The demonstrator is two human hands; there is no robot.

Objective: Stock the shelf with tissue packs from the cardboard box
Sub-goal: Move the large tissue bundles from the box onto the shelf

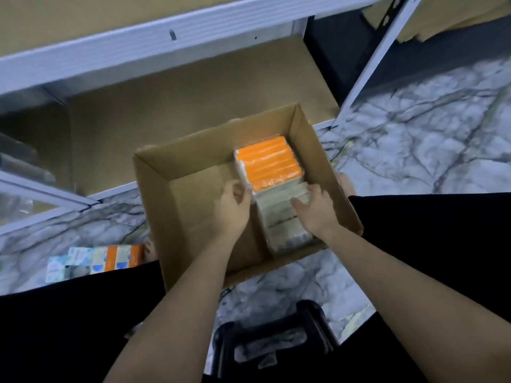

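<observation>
An open cardboard box [154,183] stands on the marble floor in front of the shelf. Its right half holds a row of tissue packs: orange-topped packs [266,161] at the far end and pale packs [279,217] nearer me. The left half of the box is bare. My left hand [235,208] is inside the box, its curled fingers touching the left side of the packs where orange meets pale. My right hand [316,205] lies on top of the pale packs with the fingers spread. The lowest shelf board [193,106] behind the box is brown and bare.
Several tissue packs [96,261] lie on the floor left of the box. A black stool [271,341] stands between my legs. White metal shelf rails [138,42] and an upright [367,73] frame the shelf. Marble floor [428,139] spreads to the right.
</observation>
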